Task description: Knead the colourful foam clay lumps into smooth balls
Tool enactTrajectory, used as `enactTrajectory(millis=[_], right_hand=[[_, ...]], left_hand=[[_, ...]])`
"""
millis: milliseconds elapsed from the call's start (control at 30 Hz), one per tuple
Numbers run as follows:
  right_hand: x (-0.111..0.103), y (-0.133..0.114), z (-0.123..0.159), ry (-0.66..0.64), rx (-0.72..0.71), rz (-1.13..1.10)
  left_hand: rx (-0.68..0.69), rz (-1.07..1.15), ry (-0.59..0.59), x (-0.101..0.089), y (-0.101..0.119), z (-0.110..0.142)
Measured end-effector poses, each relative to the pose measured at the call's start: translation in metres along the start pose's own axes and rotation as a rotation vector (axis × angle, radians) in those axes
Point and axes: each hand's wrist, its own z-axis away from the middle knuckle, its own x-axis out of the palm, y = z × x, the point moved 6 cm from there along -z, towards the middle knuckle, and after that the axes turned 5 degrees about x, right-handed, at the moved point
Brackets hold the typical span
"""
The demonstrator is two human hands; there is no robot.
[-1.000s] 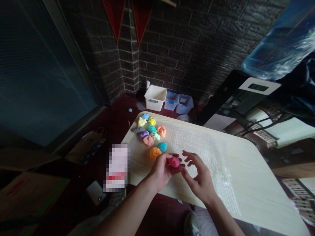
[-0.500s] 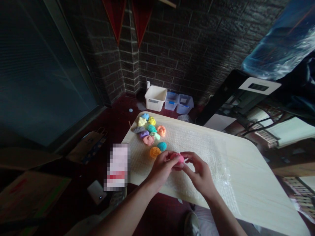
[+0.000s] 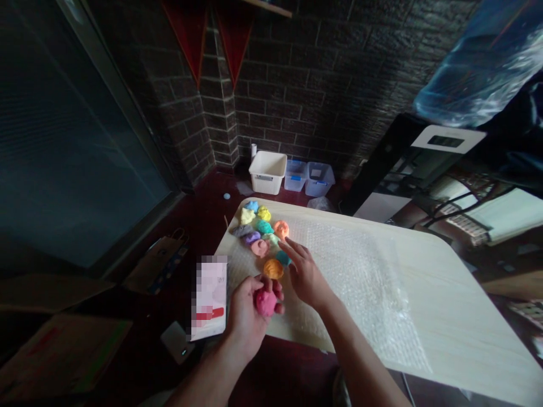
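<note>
A pink lump of modelling clay (image 3: 266, 303) rests in my left hand (image 3: 248, 314), whose fingers curl round it with the palm up. My right hand (image 3: 306, 274) reaches over the table with its fingers stretched out, fingertips at the near edge of a coral-orange clay lump (image 3: 281, 229); whether they touch it I cannot tell. Partly behind that hand is a teal clay ball (image 3: 282, 258). An orange clay piece (image 3: 274, 269) lies between my hands. Beyond are a dusty pink clay lump (image 3: 259, 247), a purple one (image 3: 252, 237), a green one (image 3: 264, 226) and several others.
Bubble wrap (image 3: 352, 271) covers much of the pale wooden table (image 3: 458, 305). At its left edge is a pinkish package (image 3: 214, 294), partly blurred. On the floor behind stand a white bin (image 3: 268, 174) and two clear boxes (image 3: 319, 180). A water dispenser (image 3: 390, 164) is at right.
Both hands were together on the pink clay. My left hand has drawn it left and nearer, while my right hand has let go and moved forward-left to the other lumps.
</note>
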Motion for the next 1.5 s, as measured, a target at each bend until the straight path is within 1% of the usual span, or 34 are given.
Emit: enactTrajectory(millis=[67,133,167,233,300,333,400,467,567,633,767,833,900,967,1033,1100,1200,1367,1500], right_hand=[[0.006,0.0,0.001,-0.05,-0.009,0.02],[0.008,0.005,0.002,-0.038,0.022,0.014],[0.006,0.009,0.002,-0.003,0.052,0.001],[-0.002,0.019,0.003,0.114,0.133,-0.054],[-0.015,0.03,0.007,0.227,0.24,-0.18],[-0.021,0.035,0.009,0.26,0.299,-0.279],[-0.033,0.04,0.015,0.259,0.409,-0.506],[-0.043,0.036,0.022,0.197,0.465,-0.682],[-0.06,0.024,0.036,0.087,0.444,-0.802],[-0.07,0.022,0.05,0.047,0.438,-0.813],[-0.091,0.035,0.08,0.071,0.44,-0.74],[-0.102,0.044,0.094,0.109,0.42,-0.712],[-0.11,0.05,0.104,0.129,0.397,-0.704],[-0.115,0.052,0.109,0.12,0.377,-0.717],[-0.117,0.051,0.11,0.081,0.38,-0.75],[-0.117,0.049,0.109,0.046,0.422,-0.797],[-0.115,0.047,0.105,0.05,0.499,-0.823],[-0.106,0.047,0.1,0.086,0.503,-0.784],[-0.095,0.045,0.099,0.054,0.466,-0.746]], left_hand=[[-0.044,-0.025,-0.032,0.005,-0.006,-0.001],[-0.032,-0.121,-0.071,0.008,-0.014,-0.006],[-0.006,-0.189,-0.08,0.008,-0.017,-0.009],[0.048,-0.334,-0.09,0.007,-0.023,-0.018],[0.082,-0.435,-0.098,0.006,-0.028,-0.028],[0.095,-0.456,-0.101,0.006,-0.03,-0.033],[0.122,-0.471,-0.109,0.009,-0.031,-0.04],[0.145,-0.494,-0.149,0.017,-0.033,-0.043],[0.163,-0.542,-0.282,0.038,-0.043,-0.04],[0.179,-0.547,-0.368,0.051,-0.053,-0.036],[0.204,-0.564,-0.515,0.069,-0.076,-0.03],[0.19,-0.604,-0.596,0.076,-0.089,-0.025],[0.182,-0.648,-0.651,0.08,-0.097,-0.021],[0.199,-0.686,-0.662,0.083,-0.101,-0.019],[0.23,-0.713,-0.643,0.084,-0.101,-0.018],[0.258,-0.728,-0.607,0.085,-0.097,-0.02],[0.259,-0.72,-0.57,0.083,-0.093,-0.024],[0.217,-0.669,-0.581,0.08,-0.089,-0.027],[0.21,-0.668,-0.563,0.078,-0.086,-0.03]])
